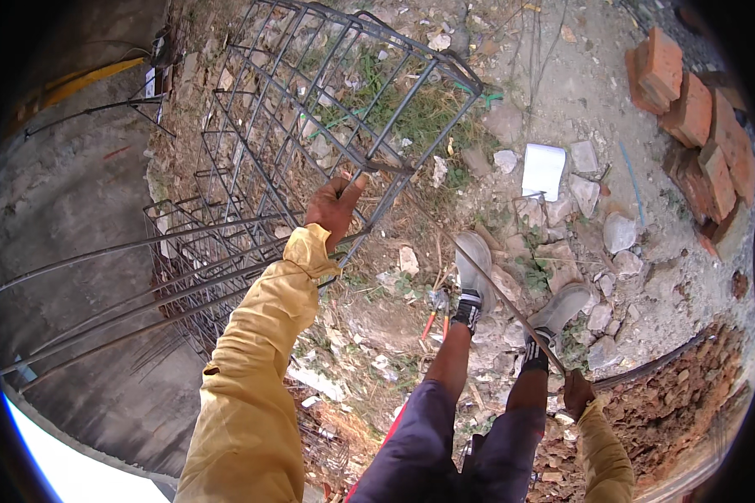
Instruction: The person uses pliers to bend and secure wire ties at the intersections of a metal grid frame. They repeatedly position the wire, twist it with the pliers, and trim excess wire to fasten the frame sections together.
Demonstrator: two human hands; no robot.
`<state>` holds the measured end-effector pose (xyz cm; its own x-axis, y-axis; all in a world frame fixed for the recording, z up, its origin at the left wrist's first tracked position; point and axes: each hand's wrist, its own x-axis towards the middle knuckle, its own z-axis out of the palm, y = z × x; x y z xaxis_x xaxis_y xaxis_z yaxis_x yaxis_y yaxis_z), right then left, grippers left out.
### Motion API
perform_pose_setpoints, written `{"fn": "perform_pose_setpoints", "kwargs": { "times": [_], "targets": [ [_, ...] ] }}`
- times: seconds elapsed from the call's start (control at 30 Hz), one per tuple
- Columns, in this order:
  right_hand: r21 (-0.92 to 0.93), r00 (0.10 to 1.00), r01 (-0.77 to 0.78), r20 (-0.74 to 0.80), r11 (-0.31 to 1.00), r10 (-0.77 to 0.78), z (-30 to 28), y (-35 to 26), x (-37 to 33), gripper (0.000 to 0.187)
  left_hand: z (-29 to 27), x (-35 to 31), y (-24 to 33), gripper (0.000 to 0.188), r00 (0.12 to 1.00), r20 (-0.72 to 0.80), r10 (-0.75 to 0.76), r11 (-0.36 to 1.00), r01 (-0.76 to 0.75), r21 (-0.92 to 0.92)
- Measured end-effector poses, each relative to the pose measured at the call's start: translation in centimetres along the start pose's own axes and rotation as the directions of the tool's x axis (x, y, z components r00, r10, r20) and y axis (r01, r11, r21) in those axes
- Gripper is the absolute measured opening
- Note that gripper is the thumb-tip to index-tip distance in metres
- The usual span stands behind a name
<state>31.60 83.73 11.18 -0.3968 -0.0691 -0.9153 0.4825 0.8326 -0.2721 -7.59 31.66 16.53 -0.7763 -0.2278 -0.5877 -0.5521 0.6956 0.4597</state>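
Observation:
A long rebar cage (285, 142) of dark steel bars tied with square stirrups lies ahead and to the left. My left hand (334, 210) is closed on it near its right end; the exact bar under the fingers is partly hidden. Low on the right, my right hand (577, 392) is closed round a thin steel rod (499, 298). That rod slants up and left across my shoes towards the cage corner near my left hand. Pincers with red-orange handles (429, 325) lie on the ground beside my left shoe (473, 260).
Several loose rebars (134, 249) stick out leftward over a grey concrete surface (75, 201). Stacked red bricks (688, 109) stand at the far right. A white sheet (544, 172) lies among stones ahead of my feet. Reddish earth (679, 402) drops away at the lower right.

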Motion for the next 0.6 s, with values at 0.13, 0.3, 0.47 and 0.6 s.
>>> {"fn": "perform_pose_setpoints", "kwargs": {
  "times": [0.13,0.3,0.47,0.6],
  "targets": [
    [-0.068,0.997,-0.075,0.021,0.995,0.076,-1.3,-3.9,-0.2,0.028,-1.1,-0.2,-0.5,0.042,0.999,0.026,-0.047,0.996,0.048,-0.071],
    [-0.034,0.997,-0.067,0.038,0.997,0.068,-0.1,-1.5,-1.2,0.03,-2.2,0.2,0.6,0.042,0.999,0.022,-0.025,0.997,0.026,-0.068],
    [0.233,0.991,-0.026,0.135,0.972,-0.006,3.8,5.6,-5.1,0.032,-2.1,1.8,1.9,0.046,0.999,0.046,-0.025,0.999,0.026,-0.02],
    [0.315,0.993,-0.103,0.092,0.944,0.078,-3.2,-0.7,-10.5,0.037,-0.7,1.7,0.6,0.041,0.999,0.008,-0.053,0.998,0.053,-0.021]
  ]
}}
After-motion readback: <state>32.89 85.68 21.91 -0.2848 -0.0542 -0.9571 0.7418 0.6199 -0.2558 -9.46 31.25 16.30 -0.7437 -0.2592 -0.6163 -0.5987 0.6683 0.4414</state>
